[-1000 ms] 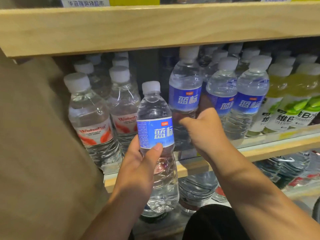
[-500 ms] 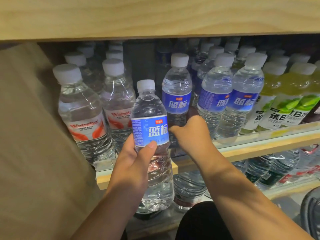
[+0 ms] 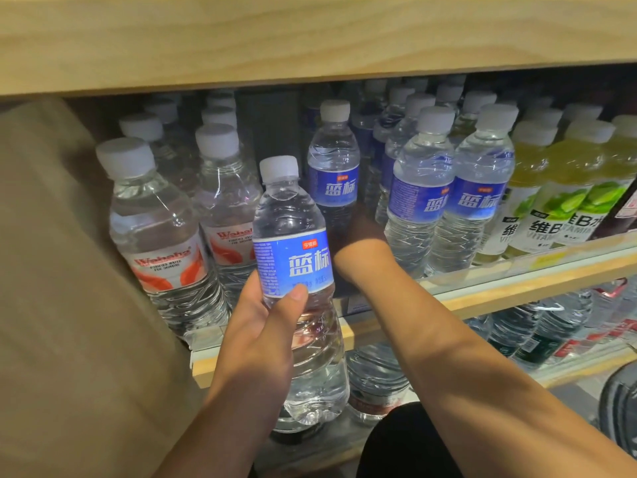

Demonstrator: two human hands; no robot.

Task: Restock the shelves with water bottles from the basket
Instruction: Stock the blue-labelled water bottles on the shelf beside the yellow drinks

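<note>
My left hand (image 3: 262, 339) grips a clear water bottle with a blue label (image 3: 293, 236) upright in front of the shelf edge (image 3: 517, 288). My right hand (image 3: 362, 236) reaches deep into the shelf in shadow, wrapped around the lower part of another blue-label bottle (image 3: 333, 157), which stands upright well behind the front row. Its fingers are mostly hidden. The gap in front of that bottle lies between red-label bottles (image 3: 155, 219) on the left and blue-label bottles (image 3: 420, 188) on the right.
A thick wooden shelf board (image 3: 310, 36) hangs low overhead. Green vitamin drinks (image 3: 565, 201) fill the right end. A beige side panel (image 3: 51, 270) bounds the left. More bottles (image 3: 517, 332) sit on the shelf below. A dark object (image 3: 620, 408) shows at bottom right.
My right hand has pushed the shelf bottle farther back into its row. My left hand has kept its bottle in about the same place in front of the shelf.
</note>
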